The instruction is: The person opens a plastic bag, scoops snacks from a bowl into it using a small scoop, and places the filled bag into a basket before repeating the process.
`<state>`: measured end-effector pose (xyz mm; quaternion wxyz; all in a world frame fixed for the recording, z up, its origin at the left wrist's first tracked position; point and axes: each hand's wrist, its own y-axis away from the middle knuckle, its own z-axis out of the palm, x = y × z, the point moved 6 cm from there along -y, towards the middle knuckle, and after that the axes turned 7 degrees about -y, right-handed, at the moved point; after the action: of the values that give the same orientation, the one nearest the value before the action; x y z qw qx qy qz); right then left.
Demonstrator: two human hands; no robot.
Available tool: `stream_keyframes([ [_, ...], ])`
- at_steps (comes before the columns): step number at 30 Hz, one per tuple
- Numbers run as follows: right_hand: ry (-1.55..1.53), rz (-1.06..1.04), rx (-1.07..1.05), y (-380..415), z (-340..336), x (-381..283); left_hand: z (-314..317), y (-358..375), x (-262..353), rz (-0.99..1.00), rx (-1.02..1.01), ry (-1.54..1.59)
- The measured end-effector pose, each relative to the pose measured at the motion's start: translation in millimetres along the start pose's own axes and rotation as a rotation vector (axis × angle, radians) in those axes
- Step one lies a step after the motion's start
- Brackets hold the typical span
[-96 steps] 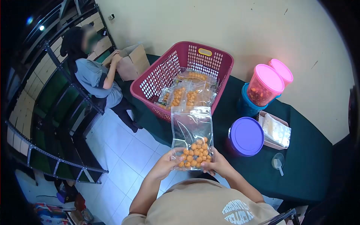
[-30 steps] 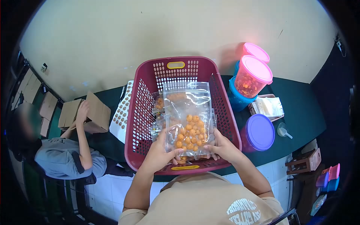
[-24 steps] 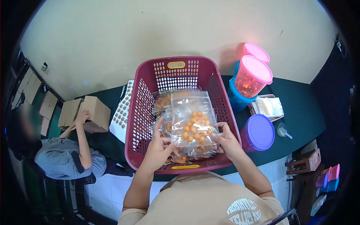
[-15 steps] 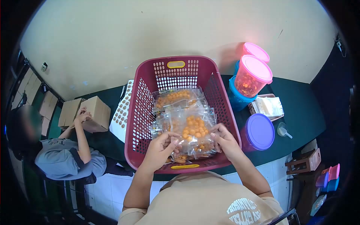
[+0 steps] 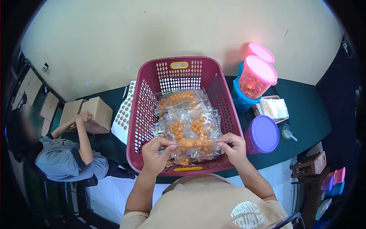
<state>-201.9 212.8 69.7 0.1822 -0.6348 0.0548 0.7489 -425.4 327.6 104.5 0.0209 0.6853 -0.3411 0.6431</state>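
Note:
A maroon perforated basket [image 5: 219, 93] with yellow handles stands in front of me, holding many clear bags of orange round snacks [image 5: 183, 95]. Over its near part I hold one clear snack bag [image 5: 194, 143] by its two ends, stretched sideways and seen nearly edge-on. My left hand [image 5: 157, 152] pinches the left end between thumb and fingers. At the right end, my right hand [image 5: 233, 150] pinches the bag in the same way.
Left are a sticker sheet [image 5: 124, 116], cardboard boxes [image 5: 100, 114] and a person [image 5: 68, 160] with hands at the boxes. Right are stacked tubs [image 5: 257, 76], a purple-lidded tub [image 5: 264, 133], a tray of white packets [image 5: 273, 108] and a scoop [image 5: 289, 133].
The bag in my hands has tipped from face-up to nearly edge-on, and my hands have spread slightly apart. The other person's hands have shifted at the box.

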Motion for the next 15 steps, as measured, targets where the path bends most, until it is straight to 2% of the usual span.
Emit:
stream_keyframes([
  [2,0.14,-0.127,0.011,2.3,-1.3,-4.3,-1.8,1.2,-4.1,-0.043,-0.01,0.083],
  [3,0.14,-0.125,0.01,0.7,0.4,-6.2,-1.7,2.1,-7.6,-0.086,-0.02,0.166],
  [5,0.446,-0.165,-0.059,-5.6,10.4,-14.9,-0.9,2.1,-16.4,-0.156,-0.015,0.243],
  [10,0.392,-0.162,-0.109,-9.3,8.4,-7.3,1.5,-5.1,-18.5,-0.314,0.02,0.321],
  [12,0.277,-0.109,-0.036,-7.9,1.1,-2.0,-2.1,-9.3,-13.7,-0.169,0.063,-0.163],
  [13,0.278,-0.109,-0.036,-7.1,0.9,-0.3,0.0,-10.5,-12.3,-0.169,0.063,-0.162],
  [15,0.104,-0.041,0.042,-6.5,-5.3,7.2,9.5,-12.9,-1.7,-0.047,-0.027,-0.398],
])
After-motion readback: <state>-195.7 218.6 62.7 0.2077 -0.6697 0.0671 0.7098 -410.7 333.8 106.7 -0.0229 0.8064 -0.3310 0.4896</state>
